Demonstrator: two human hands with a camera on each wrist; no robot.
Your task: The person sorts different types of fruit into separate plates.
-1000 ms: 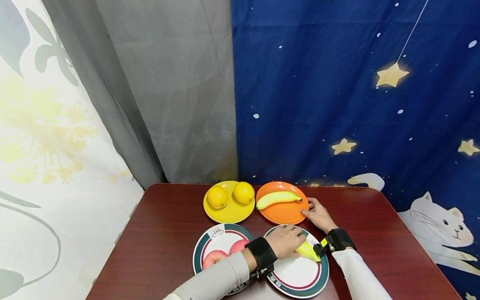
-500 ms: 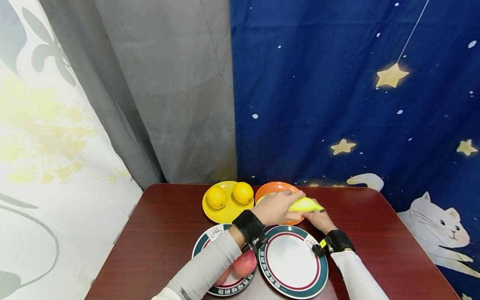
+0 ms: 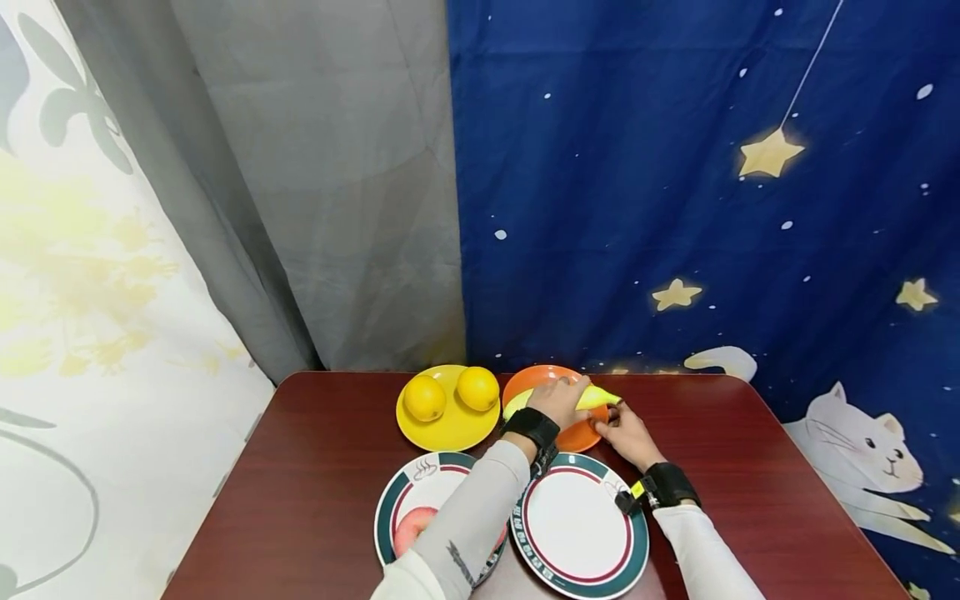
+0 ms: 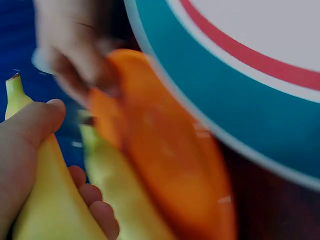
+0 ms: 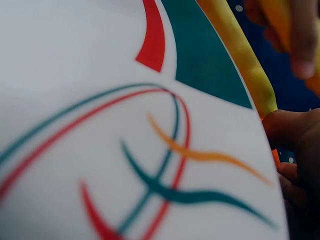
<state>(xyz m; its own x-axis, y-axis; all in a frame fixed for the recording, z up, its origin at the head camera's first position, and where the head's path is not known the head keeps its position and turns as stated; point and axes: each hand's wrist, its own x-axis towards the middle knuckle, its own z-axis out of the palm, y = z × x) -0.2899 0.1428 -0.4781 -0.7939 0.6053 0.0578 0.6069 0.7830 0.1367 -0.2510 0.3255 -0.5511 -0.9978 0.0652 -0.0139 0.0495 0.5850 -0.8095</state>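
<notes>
My left hand point(image 3: 557, 402) grips a yellow banana point(image 3: 597, 398) over the orange plate point(image 3: 585, 437) at the back of the table. In the left wrist view, the thumb lies across this held banana point(image 4: 55, 200) and the fingertips curl round its far side. A second banana point(image 4: 117, 187) lies on the orange plate beneath, mostly covered by the left hand in the head view. My right hand point(image 3: 630, 437) pinches the right rim of the orange plate, thumb on top. Blurred fingers point(image 4: 97, 75) show at that rim in the left wrist view.
Left of the orange plate, a yellow plate point(image 3: 442, 437) bears two lemons point(image 3: 424, 398). In front stand two white plates with green rims; the right one point(image 3: 577, 525) lies between the forearms, the left one point(image 3: 386, 508) holds pinkish apples point(image 3: 412, 527) partly hidden by the left sleeve.
My left hand has lifted the banana off the right white plate and carried it back over the orange plate. My right hand has stayed at the orange plate's rim.
</notes>
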